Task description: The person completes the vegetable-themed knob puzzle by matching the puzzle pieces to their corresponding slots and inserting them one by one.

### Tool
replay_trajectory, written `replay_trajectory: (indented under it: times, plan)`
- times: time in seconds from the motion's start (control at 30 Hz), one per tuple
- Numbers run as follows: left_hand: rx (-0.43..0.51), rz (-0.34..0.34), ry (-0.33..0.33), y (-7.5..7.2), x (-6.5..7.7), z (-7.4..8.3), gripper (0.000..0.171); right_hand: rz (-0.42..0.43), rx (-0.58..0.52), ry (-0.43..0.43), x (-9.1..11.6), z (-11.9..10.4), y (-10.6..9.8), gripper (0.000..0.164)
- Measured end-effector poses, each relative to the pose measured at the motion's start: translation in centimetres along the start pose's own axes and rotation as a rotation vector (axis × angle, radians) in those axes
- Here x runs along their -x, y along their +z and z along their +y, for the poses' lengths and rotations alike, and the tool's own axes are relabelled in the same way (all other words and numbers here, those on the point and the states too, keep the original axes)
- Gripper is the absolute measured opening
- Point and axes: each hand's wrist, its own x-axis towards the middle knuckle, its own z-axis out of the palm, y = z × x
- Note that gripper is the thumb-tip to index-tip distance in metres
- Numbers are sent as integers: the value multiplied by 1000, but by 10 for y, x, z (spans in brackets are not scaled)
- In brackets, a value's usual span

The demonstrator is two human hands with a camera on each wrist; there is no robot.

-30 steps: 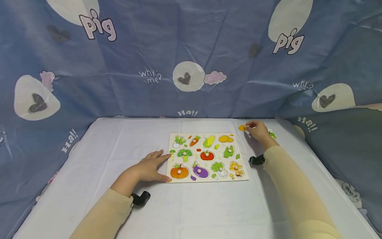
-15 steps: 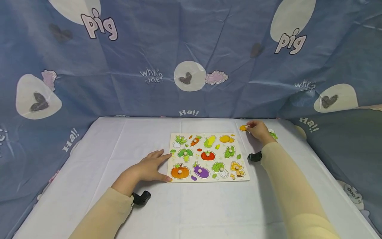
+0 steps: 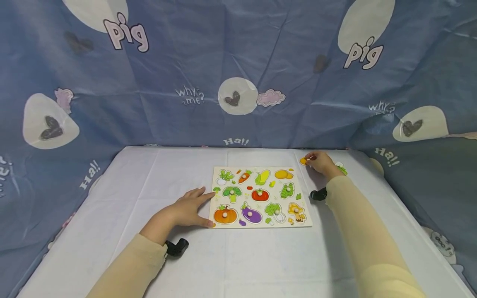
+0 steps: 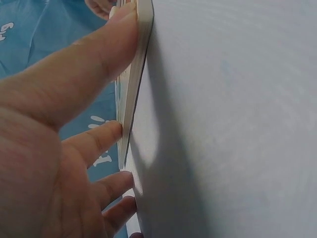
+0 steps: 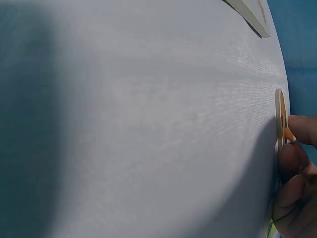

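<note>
A wooden vegetable knob puzzle board [image 3: 275,193] lies flat on the white-covered table. My left hand [image 3: 183,210] rests at its left side with fingers spread. The thumb [image 4: 94,62] lies on the near left corner, and the index fingertip touches the left edge. Beyond the board's far right corner, my right hand [image 3: 322,162] pinches the small knob [image 5: 290,135] of a yellow, potato-coloured puzzle piece [image 3: 303,161]. That piece is at the tabletop, partly hidden by the fingertips. A green-and-white vegetable piece [image 3: 340,168] lies partly hidden behind the right hand.
Knobbed pieces such as the tomato [image 3: 260,195], eggplant [image 3: 251,215] and pumpkin [image 3: 225,215] sit in the board. No knob shows on the corn [image 3: 262,177] or the potato picture [image 3: 282,174]. A blue printed cloth [image 3: 238,128] hangs behind the table [image 3: 261,265].
The yellow piece has turned and tilted slightly in the right hand's pinch. The left hand keeps its place at the board, and the whole head view has shifted a little.
</note>
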Motion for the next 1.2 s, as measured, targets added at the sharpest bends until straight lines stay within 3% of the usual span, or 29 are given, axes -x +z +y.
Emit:
replay_trajectory:
  times: [0.33, 0.57, 0.83, 1.2]
  plan:
    - [2, -9, 12, 2, -1, 1, 103, -24, 17, 16, 1, 2, 0, 16]
    - [-7, -6, 2, 3, -2, 0, 105, -20, 70, -36, 7, 4, -1, 17]
    - [-8, -1, 2, 3, -2, 0, 103, -28, 53, -64, 12, 3, -2, 18]
    - [-9, 5, 0, 1, -1, 1, 103, -86, 54, -141, 28, -14, -1, 19]
